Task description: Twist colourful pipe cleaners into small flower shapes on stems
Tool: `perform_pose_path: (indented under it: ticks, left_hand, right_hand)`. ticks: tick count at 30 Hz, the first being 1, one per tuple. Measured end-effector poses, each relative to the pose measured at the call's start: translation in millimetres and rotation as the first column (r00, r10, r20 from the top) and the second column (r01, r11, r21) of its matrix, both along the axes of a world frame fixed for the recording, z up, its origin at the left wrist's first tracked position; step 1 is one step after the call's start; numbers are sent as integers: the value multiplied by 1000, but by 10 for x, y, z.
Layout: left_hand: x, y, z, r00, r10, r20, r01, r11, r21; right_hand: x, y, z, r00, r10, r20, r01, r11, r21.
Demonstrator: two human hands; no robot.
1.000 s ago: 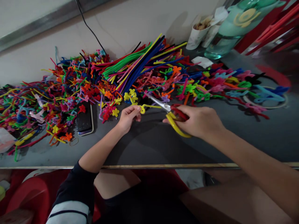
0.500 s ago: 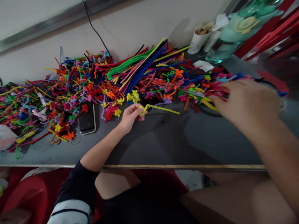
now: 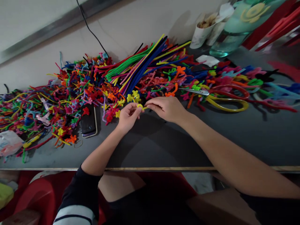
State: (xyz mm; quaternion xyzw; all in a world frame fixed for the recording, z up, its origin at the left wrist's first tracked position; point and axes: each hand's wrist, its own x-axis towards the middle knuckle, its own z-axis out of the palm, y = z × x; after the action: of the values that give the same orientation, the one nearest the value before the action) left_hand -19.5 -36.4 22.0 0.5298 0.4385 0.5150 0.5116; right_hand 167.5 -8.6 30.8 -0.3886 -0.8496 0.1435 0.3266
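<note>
The left hand (image 3: 128, 116) pinched a looped yellow pipe cleaner (image 3: 140, 106) over the bench (image 3: 150, 150); its short visible length ran sideways into the right hand's (image 3: 165, 108) pinching fingertips. Rightward, scissors (image 3: 205, 92) lay, blades pointing left.

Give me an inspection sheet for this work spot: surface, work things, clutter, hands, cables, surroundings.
Surface: dark table with a pale front edge.
Work things: a yellow pipe cleaner between the hands; a bundle of straight pipe cleaners on the pile; scissors lying to the right, handles red and yellow.
Clutter: a long pile of bent, colourful pieces; a dark phone with a red flower on it.
Grip: left hand and right hand both pinch the yellow pipe cleaner.
Cables: one black cable against the wall; lower end hidden.
Surroundings: paper cup and bottle at the back right.
</note>
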Motion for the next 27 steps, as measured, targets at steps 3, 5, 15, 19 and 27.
perform_pose_path:
  ticks: [3,5,15,19,27]
  left_hand:
    - [26,-16,-2,997,63,-39,-62,997,36]
    - [37,-21,-2,994,80,-76,-75,996,56]
    - [25,28,-137,983,-56,-173,62,998,31]
    - [12,2,-71,936,-275,-220,271,961,-46]
    - [26,-42,-43,970,-101,-220,116,992,57]
  right_hand:
    - [76,-20,-33,1000,18,18,-18,999,30]
    - [104,-31,-53,998,-33,60,30,998,53]
    - [43,-60,-149,963,-245,-110,248,969,7]
    - [-66,-121,-164,932,-221,-289,181,971,-158]
    - [-190,-200,-161,866,-148,-477,42,973,-226]
